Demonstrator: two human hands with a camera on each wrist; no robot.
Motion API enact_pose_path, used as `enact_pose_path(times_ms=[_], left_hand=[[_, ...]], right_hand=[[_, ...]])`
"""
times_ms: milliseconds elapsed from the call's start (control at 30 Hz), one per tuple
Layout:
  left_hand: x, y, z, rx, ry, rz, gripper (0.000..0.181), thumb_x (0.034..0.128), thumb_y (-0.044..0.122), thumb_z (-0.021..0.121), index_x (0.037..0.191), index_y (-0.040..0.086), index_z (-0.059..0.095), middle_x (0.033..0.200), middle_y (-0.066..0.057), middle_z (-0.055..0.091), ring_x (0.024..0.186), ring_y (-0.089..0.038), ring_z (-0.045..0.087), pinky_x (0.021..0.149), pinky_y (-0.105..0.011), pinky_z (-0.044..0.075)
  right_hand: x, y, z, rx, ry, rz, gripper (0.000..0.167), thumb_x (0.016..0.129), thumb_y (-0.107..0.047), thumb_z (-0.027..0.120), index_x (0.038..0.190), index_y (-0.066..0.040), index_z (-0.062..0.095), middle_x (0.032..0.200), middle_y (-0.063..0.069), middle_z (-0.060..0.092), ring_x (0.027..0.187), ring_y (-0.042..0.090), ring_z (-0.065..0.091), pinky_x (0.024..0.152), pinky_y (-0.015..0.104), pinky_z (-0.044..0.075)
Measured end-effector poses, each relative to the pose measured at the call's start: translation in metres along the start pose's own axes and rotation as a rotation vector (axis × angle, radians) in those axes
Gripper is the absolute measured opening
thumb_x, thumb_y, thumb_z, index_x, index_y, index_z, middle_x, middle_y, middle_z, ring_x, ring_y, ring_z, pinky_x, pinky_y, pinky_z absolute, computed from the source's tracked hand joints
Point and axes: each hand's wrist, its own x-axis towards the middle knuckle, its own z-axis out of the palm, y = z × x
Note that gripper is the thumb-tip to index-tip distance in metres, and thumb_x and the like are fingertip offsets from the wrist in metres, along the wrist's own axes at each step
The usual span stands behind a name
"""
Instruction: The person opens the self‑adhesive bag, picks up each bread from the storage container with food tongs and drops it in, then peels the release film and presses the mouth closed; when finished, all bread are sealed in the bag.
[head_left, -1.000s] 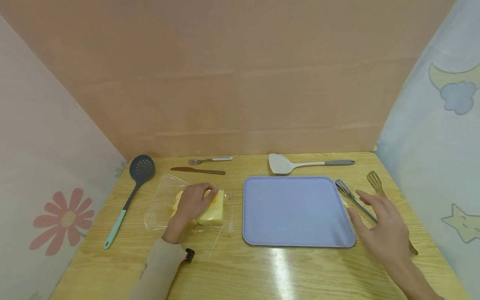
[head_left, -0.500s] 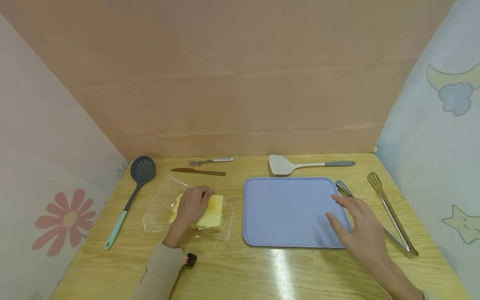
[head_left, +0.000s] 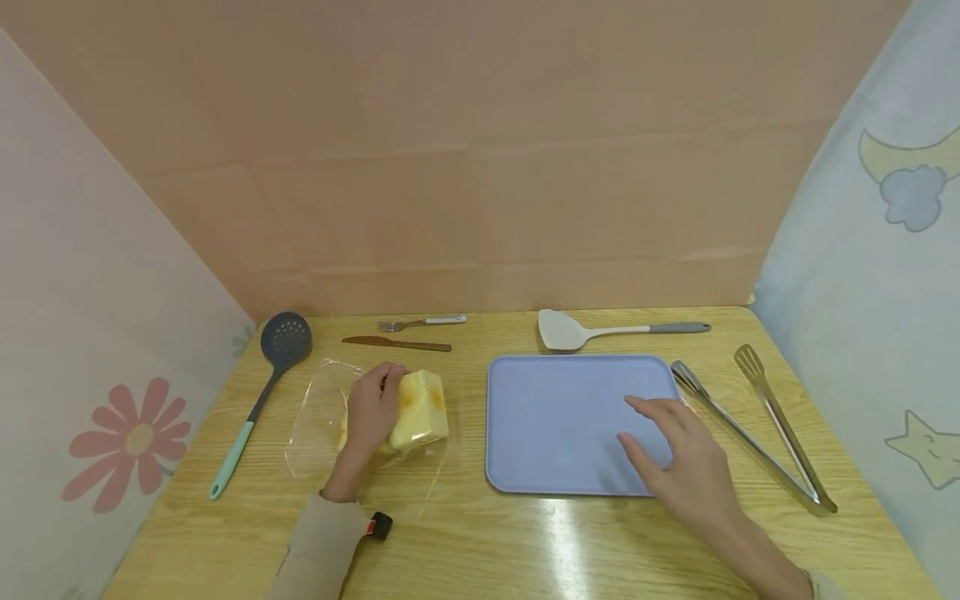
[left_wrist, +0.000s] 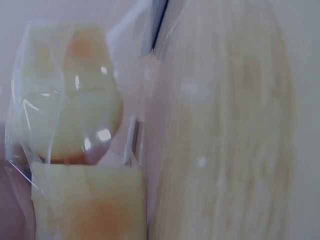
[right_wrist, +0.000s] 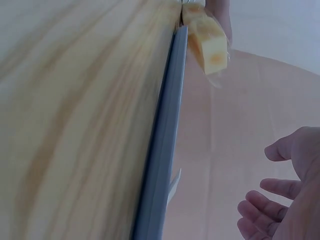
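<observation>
Pale yellow bread (head_left: 423,408) with browned patches lies inside a clear plastic bag (head_left: 309,429). My left hand (head_left: 373,412) grips the bread through the film, and its right end is tilted up. The left wrist view shows rounded and flat-cut pieces of bread (left_wrist: 75,120) under shiny film; the fingers' undersides are hidden. To the right, my right hand (head_left: 690,467) hovers over the right part of a lavender tray (head_left: 555,417), fingers apart and slightly bent, holding nothing. The right wrist view has that hand (right_wrist: 300,190) beyond the tray's edge (right_wrist: 167,125).
A slotted skimmer (head_left: 286,340) lies at the left. Behind the bread are a fork (head_left: 422,322) and a table knife (head_left: 397,342). A white spatula (head_left: 566,331) lies behind the tray, and metal tongs (head_left: 776,454) lie spread to its right on the wooden table (head_left: 480,550).
My right hand has moved left from above the tongs to over the tray. My left hand has shifted slightly left, and the bread's right end has tipped up.
</observation>
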Motion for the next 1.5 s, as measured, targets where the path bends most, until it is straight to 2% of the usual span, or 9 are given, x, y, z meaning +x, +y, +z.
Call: enact_pose_path(times_ms=[233,400,500,633,767,1067,1233,1367,1500], left_hand=[[0.000,0.011,-0.004,-0.150,0.153,-0.100,0.034,0.1180,0.009,0.053,0.105,-0.010,0.078,0.085,-0.018,0.073,0.060,-0.008,0.053,0.053,-0.018,0.045],[-0.001,0.021,-0.006,-0.325,0.255,-0.210,0.038,0.1198,0.013,0.050,0.107,-0.012,0.076,0.077,-0.004,0.065,0.063,-0.005,0.054,0.057,-0.016,0.045],[-0.002,0.027,-0.005,-0.457,0.289,-0.267,0.042,0.1207,0.018,0.049,0.101,-0.010,0.073,0.076,0.004,0.064,0.065,-0.005,0.059,0.058,-0.016,0.050],[-0.002,0.034,-0.003,-0.585,0.337,-0.322,0.041,0.1207,0.020,0.049,0.093,0.001,0.072,0.080,0.005,0.069,0.067,-0.006,0.067,0.059,-0.018,0.057],[-0.002,0.041,-0.003,-0.665,0.400,-0.340,0.041,0.1203,0.019,0.050,0.086,0.009,0.069,0.083,0.005,0.070,0.069,-0.006,0.069,0.060,-0.019,0.059],[-0.009,0.055,0.006,-0.772,0.474,-0.397,0.041,0.1213,0.030,0.047,0.095,0.008,0.071,0.089,0.001,0.073,0.078,-0.010,0.077,0.069,-0.024,0.066],[-0.015,0.061,0.016,-0.836,0.536,-0.414,0.043,0.1213,0.031,0.047,0.089,0.009,0.066,0.086,0.001,0.075,0.075,-0.011,0.078,0.066,-0.025,0.066],[-0.021,0.065,0.022,-0.886,0.549,-0.400,0.043,0.1216,0.031,0.044,0.091,0.009,0.065,0.087,0.000,0.076,0.075,-0.012,0.079,0.066,-0.027,0.067],[-0.024,0.066,0.025,-0.917,0.544,-0.361,0.042,0.1217,0.030,0.043,0.097,0.007,0.066,0.090,0.000,0.072,0.075,-0.009,0.075,0.066,-0.022,0.065]], right_hand=[[0.006,-0.022,0.013,0.050,-0.059,-0.047,0.064,0.077,-0.002,0.094,0.138,-0.013,0.076,0.120,0.001,0.075,0.104,0.024,0.073,0.088,0.021,0.056],[0.010,-0.041,0.027,0.121,-0.112,-0.081,0.061,0.080,-0.005,0.094,0.138,-0.013,0.076,0.119,-0.006,0.073,0.102,0.018,0.073,0.089,0.018,0.055],[0.013,-0.051,0.036,0.173,-0.137,-0.108,0.060,0.081,-0.005,0.094,0.138,-0.013,0.075,0.117,-0.007,0.074,0.102,0.016,0.072,0.085,0.026,0.060],[0.016,-0.065,0.047,0.239,-0.173,-0.128,0.059,0.084,-0.007,0.094,0.139,-0.015,0.074,0.117,-0.009,0.074,0.102,0.014,0.071,0.081,0.038,0.064],[0.020,-0.079,0.057,0.296,-0.197,-0.135,0.054,0.087,-0.007,0.093,0.137,-0.018,0.075,0.114,-0.011,0.075,0.099,0.013,0.071,0.081,0.038,0.063],[0.032,-0.112,0.082,0.434,-0.304,-0.023,0.027,0.093,-0.010,0.091,0.114,-0.018,0.078,0.105,-0.009,0.076,0.094,0.008,0.071,0.082,0.039,0.064],[0.043,-0.125,0.097,0.491,-0.310,0.070,0.018,0.095,-0.012,0.089,0.108,-0.017,0.077,0.101,-0.005,0.077,0.090,0.007,0.071,0.083,0.044,0.063],[0.051,-0.130,0.110,0.547,-0.304,0.152,0.014,0.097,-0.011,0.087,0.106,-0.015,0.077,0.100,-0.007,0.076,0.089,0.007,0.071,0.085,0.044,0.065],[0.057,-0.135,0.123,0.581,-0.288,0.187,0.014,0.095,-0.011,0.089,0.103,-0.015,0.078,0.098,-0.006,0.077,0.086,0.013,0.073,0.081,0.038,0.065]])
